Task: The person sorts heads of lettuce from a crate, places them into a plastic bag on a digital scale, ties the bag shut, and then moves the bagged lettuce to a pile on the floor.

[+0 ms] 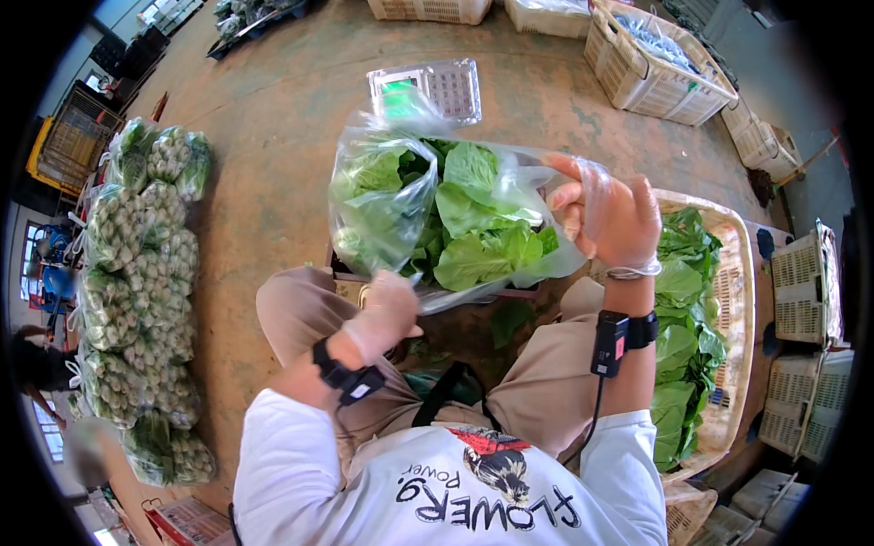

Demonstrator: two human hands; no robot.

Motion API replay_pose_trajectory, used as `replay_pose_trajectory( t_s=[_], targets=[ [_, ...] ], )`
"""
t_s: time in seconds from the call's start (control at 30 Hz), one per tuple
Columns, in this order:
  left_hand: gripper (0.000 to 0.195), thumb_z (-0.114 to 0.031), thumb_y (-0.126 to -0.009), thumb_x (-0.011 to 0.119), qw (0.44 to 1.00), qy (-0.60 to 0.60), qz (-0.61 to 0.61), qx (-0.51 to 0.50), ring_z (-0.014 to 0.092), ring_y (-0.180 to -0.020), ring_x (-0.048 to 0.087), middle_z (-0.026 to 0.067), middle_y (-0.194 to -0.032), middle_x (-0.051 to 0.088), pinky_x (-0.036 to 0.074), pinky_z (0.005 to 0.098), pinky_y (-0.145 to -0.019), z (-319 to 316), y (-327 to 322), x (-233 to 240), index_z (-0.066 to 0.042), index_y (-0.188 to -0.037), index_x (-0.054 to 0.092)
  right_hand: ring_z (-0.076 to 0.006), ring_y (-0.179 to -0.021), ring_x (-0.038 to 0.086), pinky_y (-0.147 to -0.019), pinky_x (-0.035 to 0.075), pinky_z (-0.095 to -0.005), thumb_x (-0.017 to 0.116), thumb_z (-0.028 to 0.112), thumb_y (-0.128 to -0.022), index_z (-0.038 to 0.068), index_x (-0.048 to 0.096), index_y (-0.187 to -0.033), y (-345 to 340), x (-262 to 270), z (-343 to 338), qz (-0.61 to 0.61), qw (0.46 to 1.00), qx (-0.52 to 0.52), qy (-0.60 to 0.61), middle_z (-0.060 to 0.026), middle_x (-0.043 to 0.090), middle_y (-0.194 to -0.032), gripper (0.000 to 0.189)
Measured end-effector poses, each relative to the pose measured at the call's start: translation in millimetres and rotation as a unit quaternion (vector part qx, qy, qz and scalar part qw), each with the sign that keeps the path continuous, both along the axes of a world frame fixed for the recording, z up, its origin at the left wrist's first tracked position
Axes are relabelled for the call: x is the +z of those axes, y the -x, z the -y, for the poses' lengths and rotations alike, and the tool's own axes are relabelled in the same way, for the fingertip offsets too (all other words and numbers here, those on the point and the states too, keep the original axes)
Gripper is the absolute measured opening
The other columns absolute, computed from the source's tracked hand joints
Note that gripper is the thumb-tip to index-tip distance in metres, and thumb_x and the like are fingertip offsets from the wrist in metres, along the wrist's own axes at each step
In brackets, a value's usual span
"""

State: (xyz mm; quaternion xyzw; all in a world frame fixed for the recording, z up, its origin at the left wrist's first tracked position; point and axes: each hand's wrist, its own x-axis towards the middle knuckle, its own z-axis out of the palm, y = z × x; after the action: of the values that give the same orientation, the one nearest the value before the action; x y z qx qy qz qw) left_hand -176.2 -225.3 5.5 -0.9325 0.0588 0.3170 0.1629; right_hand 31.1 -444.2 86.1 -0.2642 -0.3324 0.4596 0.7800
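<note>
A large transparent plastic bag (386,191) lies on its side in front of me, filled with leafy green vegetables (502,211). My left hand (386,310), in a thin see-through glove, grips the near edge of the bag's mouth. On the other side, my right hand (611,218), gloved likewise, has its fingers curled in the bag's film and pulls the mouth wide. Pale stalks show among the leaves there. Beneath the bag is a dark-rimmed support, mostly hidden. Just beyond stands a digital scale display (454,89) with a lit green screen, partly covered by the film.
At my right is a pale plastic crate (741,273) of loose leafy greens (679,341). Bagged vegetables (140,300) stand in a row at left. Another crate (655,68) holds plastic bags, far right. A loose leaf (512,321) lies between my legs. A person (41,365) is at far left.
</note>
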Motion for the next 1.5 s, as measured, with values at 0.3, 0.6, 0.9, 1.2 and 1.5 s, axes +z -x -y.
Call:
replay_pose_trajectory(
  t_s=[0.3, 0.6, 0.9, 1.2, 1.5],
  targets=[
    [0.053, -0.051, -0.072, 0.065, 0.933, 0.012, 0.203, 0.295, 0.032, -0.066, 0.064, 0.0146, -0.069, 0.064, 0.048, 0.0389, -0.060, -77, 64, 75, -0.006, -0.099, 0.065, -0.0254, -0.075, 0.065, -0.041, 0.047, -0.0194, 0.045, 0.062, -0.082, -0.012, 0.027, -0.132, 10, 1, 19, -0.022, 0.998, -0.026, 0.045, -0.0267, 0.057, -0.105, 0.091],
    [0.055, -0.038, -0.082, 0.058, 0.815, 0.244, 0.420, 0.316, 0.037, -0.088, 0.060, 0.0219, -0.095, 0.063, 0.048, 0.0413, -0.076, -53, 8, 68, -0.003, -0.124, 0.047, -0.0289, -0.081, 0.065, -0.045, 0.051, -0.0231, 0.051, 0.060, -0.079, -0.009, 0.025, -0.134, 22, 1, 6, -0.006, 0.998, 0.008, 0.056, -0.0259, 0.056, -0.107, 0.092],
    [0.024, -0.017, -0.083, 0.053, 0.897, 0.173, 0.266, 0.307, 0.036, -0.086, 0.060, 0.0222, -0.095, 0.062, 0.048, 0.0415, -0.076, -84, -51, 14, 0.000, -0.098, 0.060, -0.0296, -0.084, 0.064, -0.050, 0.051, -0.0254, 0.053, 0.059, -0.078, -0.005, 0.027, -0.136, 25, 2, 6, 0.018, 0.992, -0.064, 0.107, -0.0228, 0.058, -0.108, 0.090],
    [0.038, -0.024, -0.091, 0.040, 0.741, 0.266, 0.513, 0.341, 0.034, -0.111, 0.051, 0.0195, -0.118, 0.056, 0.038, 0.0419, -0.095, -157, -108, -63, -0.006, -0.122, 0.052, -0.0310, -0.081, 0.065, -0.045, 0.051, -0.0245, 0.054, 0.061, -0.077, -0.005, 0.023, -0.137, 26, 12, 1, 0.011, 0.996, -0.022, 0.081, -0.0268, 0.055, -0.112, 0.094],
    [0.072, -0.042, -0.082, 0.058, 0.916, 0.074, 0.338, 0.204, 0.044, -0.133, 0.013, 0.0211, -0.145, 0.021, 0.005, 0.0614, -0.105, -83, -128, -131, -0.009, -0.140, 0.029, -0.0392, -0.090, 0.063, -0.039, 0.051, -0.0243, 0.051, 0.071, -0.072, -0.007, 0.019, -0.137, 18, 11, -2, -0.096, 0.994, -0.010, -0.055, -0.0317, 0.045, -0.124, 0.107]
  ],
)
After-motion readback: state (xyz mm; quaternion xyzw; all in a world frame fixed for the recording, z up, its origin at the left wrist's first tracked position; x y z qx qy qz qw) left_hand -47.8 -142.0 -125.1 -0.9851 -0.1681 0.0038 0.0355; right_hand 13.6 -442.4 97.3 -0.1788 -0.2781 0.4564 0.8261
